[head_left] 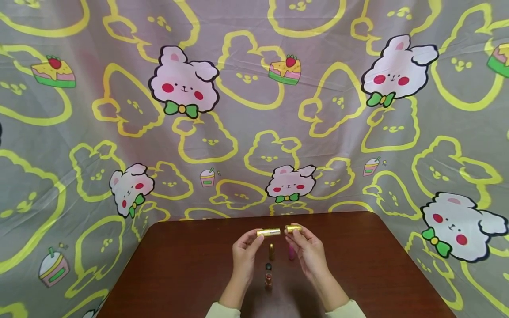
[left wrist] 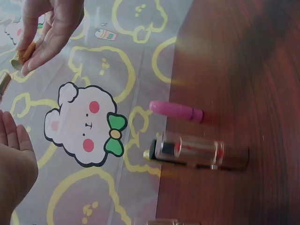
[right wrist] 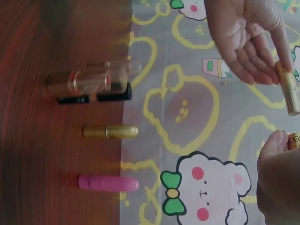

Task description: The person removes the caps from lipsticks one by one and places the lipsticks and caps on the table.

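Note:
Over the table, my left hand (head_left: 244,254) pinches a slim, shiny gold lipstick tube (head_left: 270,232) between thumb and fingers, its bare end pointing right. My right hand (head_left: 312,254) holds a short gold cap (head_left: 294,229) by thumb and fingertips, facing that end. A small gap separates the two pieces. In the right wrist view the gold tube (right wrist: 288,89) hangs from the left fingers, and the cap (right wrist: 294,140) is mostly hidden by the right hand. The left wrist view shows the cap's open end (left wrist: 17,64).
Below the hands, on the dark wooden table (head_left: 179,265), stand a gold bullet-shaped lipstick (right wrist: 110,131), a pink tube (right wrist: 108,183), and a clear-and-brownish tube (head_left: 268,282) with a black-topped one (head_left: 268,266) behind it. A cartoon-printed cloth (head_left: 246,119) surrounds the table's back and sides.

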